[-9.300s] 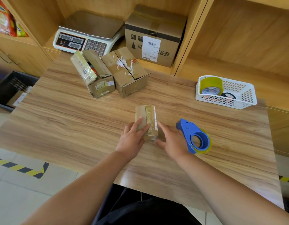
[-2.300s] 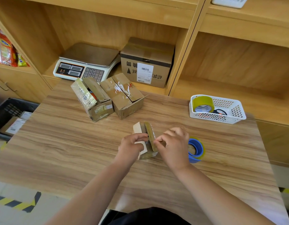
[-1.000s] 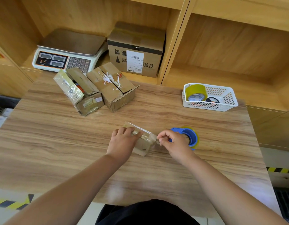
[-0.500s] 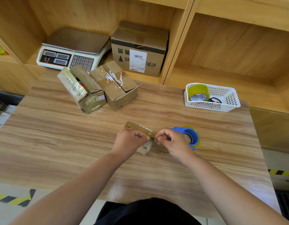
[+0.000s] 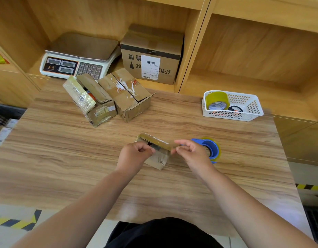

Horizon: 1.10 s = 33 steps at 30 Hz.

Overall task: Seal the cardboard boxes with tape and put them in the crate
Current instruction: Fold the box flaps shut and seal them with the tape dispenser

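Just left of the blue plastic tape dispenser [image 5: 211, 149] lies the small brown cardboard box [image 5: 158, 159], the left hand [image 5: 135, 155] pinching with curled fingers the end of its taped top flap farther from the dispenser, the right hand [image 5: 190, 153] pinching the nearer end, possibly on loose tape.
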Available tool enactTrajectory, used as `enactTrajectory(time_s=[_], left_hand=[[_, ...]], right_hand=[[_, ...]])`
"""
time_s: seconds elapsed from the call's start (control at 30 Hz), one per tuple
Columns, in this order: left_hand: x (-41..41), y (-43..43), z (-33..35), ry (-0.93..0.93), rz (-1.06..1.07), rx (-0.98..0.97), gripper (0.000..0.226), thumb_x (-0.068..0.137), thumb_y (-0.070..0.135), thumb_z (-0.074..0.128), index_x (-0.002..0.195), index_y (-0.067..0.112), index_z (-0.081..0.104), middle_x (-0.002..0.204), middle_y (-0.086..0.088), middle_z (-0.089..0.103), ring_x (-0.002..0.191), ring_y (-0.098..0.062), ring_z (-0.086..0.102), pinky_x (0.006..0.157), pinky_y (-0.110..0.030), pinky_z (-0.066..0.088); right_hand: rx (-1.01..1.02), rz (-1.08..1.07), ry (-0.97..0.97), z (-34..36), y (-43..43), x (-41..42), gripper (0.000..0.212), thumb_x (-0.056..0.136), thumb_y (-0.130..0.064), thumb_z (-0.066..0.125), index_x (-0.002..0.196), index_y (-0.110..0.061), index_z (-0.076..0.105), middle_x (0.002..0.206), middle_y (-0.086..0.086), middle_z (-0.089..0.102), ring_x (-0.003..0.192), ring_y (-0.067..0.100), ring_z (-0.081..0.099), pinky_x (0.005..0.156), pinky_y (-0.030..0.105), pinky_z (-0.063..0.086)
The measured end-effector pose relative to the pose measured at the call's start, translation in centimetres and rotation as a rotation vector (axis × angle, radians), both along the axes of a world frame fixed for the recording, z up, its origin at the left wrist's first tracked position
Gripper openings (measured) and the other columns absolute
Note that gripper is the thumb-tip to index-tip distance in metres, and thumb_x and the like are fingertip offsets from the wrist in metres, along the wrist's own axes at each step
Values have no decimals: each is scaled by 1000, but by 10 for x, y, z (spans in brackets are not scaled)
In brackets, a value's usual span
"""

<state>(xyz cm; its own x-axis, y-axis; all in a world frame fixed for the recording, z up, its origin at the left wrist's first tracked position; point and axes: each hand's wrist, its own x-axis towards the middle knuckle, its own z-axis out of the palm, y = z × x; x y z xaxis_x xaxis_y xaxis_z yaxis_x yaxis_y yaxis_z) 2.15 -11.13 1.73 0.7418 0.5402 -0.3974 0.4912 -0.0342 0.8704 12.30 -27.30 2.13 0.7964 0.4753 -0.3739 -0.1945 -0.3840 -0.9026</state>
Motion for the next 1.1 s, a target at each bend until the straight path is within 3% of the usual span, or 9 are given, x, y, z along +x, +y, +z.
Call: enactTrajectory(time_s=[0.23, 0.4, 0.5, 0.57, 0.7, 0.83, 0.9, 1.0, 1.1], left_hand=[[-2, 2, 5, -60, -47, -81, 14, 84, 15, 70, 70, 17, 70, 58, 8, 47, 50, -1, 38, 49, -9, 33], [-6, 7, 9, -75, -96, -95, 11, 85, 16, 69, 75, 15, 71, 63, 8, 58, 54, 2, 45, 54, -7, 37], [-7, 8, 7, -41, -98, -81, 12, 85, 16, 69, 73, 16, 71, 68, 2, 61, 59, -3, 47, 57, -12, 39], [-8, 7, 4, -2, -89, -54, 16, 84, 18, 70, 69, 16, 70, 67, 5, 64, 65, -12, 51, 62, -21, 41], [-8, 4, -7, 140, -136, 177, 27, 83, 33, 71, 61, 16, 67, 58, 8, 64, 58, -14, 54, 57, -25, 39], [-7, 2, -17, 58, -182, 519, 24, 79, 28, 74, 60, 17, 66, 78, 5, 63, 88, -17, 46, 70, -26, 30], [-4, 3, -22, 7, -217, 599, 20, 78, 24, 75, 61, 13, 69, 82, 1, 64, 90, -21, 47, 72, -26, 29], [-2, 6, -30, -12, -258, 643, 22, 78, 24, 74, 62, 10, 69, 83, -1, 65, 90, -22, 48, 77, -29, 35], [-1, 8, -34, 4, -304, 670, 28, 82, 26, 70, 61, 9, 67, 82, -1, 63, 89, -21, 49, 77, -32, 37]], right_hand=[[-33, -31, 33, -5, 5, -16, 18, 89, -5, 60, 100, -16, 69, 76, -2, 60, 72, 5, 55, 64, 3, 41], [4, -68, 51, -4, 10, -24, 12, 88, -6, 63, 95, -11, 71, 88, -3, 67, 80, 2, 59, 67, 3, 42], [9, -126, 59, -5, 13, -28, 4, 85, -11, 69, 82, -9, 71, 79, -3, 68, 72, 2, 59, 63, 4, 42], [-13, -175, 43, -8, 13, -32, 12, 82, -14, 72, 74, -7, 68, 70, -1, 63, 64, 4, 54, 59, 7, 41], [-85, -297, 41, -24, 15, -46, 23, 80, -14, 74, 62, -5, 63, 62, 2, 56, 61, 10, 48, 62, 24, 41], [-189, -359, -12, -40, 21, -60, 40, 80, -17, 73, 45, -14, 53, 46, -9, 46, 50, 8, 41, 60, 30, 38], [-227, -406, -11, -43, 24, -64, 35, 80, -21, 73, 49, -18, 59, 48, -8, 54, 51, 9, 50, 63, 32, 45], [-288, -422, -57, -46, 28, -67, 28, 83, -26, 71, 60, -9, 66, 62, 7, 66, 66, 24, 62, 67, 34, 49], [-331, -428, -92, -46, 32, -69, 26, 84, -27, 68, 68, -7, 69, 69, 9, 69, 71, 24, 64, 66, 32, 48]])
